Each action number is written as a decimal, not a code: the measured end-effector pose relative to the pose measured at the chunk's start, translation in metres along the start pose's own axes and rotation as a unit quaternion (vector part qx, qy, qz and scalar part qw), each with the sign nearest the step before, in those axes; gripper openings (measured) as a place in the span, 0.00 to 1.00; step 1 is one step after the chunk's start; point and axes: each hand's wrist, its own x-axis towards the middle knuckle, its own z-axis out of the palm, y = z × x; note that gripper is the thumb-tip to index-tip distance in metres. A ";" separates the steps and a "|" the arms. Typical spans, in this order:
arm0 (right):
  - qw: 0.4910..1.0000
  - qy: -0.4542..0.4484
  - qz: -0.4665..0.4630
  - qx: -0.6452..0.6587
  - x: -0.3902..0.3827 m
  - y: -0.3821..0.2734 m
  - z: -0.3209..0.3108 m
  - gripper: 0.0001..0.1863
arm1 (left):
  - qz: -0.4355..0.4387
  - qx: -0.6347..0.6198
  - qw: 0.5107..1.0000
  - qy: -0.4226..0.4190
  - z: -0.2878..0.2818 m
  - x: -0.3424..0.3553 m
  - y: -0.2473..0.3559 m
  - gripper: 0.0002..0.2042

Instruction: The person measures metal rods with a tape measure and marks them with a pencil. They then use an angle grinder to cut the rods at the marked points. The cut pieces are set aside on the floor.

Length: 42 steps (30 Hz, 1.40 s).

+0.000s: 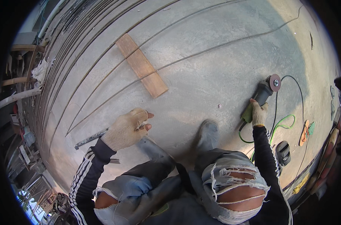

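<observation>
My left hand (126,129), in a cream knit fingerless glove, hangs over my left boot with fingers curled; whatever sits between them is too small to make out. Behind it lies a dark metal bar (90,139). My right hand (258,111), gloved the same way, grips a dark green and black angle grinder (265,88) with a disc facing up, at the right. A black cord and green cable (288,124) trail from near the grinder. Long thin steel rods (193,55) run across the concrete floor, the nearest ones passing over a wooden plank (141,64).
My boots (208,137) and torn-jeans knees are below. A black sandal (283,153), an orange object (304,132) and a yellow item (300,183) lie at the right. Pipes (18,97), timber and clutter line the left edge, beside many more rods.
</observation>
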 end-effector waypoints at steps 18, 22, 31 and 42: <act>0.876 -0.178 -0.419 -0.159 -0.225 -0.165 0.031 0.38 | 0.043 -0.654 0.755 -0.018 0.132 0.086 0.043 0.26; 0.881 -0.163 -0.391 -0.209 -0.262 -0.180 0.031 0.41 | 0.025 -0.744 0.666 -0.044 0.131 0.078 0.038 0.17; 0.841 -0.476 0.108 0.231 -0.269 -0.181 -0.001 0.31 | 0.081 -0.710 0.677 -0.179 0.135 0.087 0.014 0.24; 0.802 -0.486 0.081 0.338 -0.229 -0.141 0.048 0.28 | 0.123 -0.149 0.981 -0.018 0.040 0.024 -0.010 0.31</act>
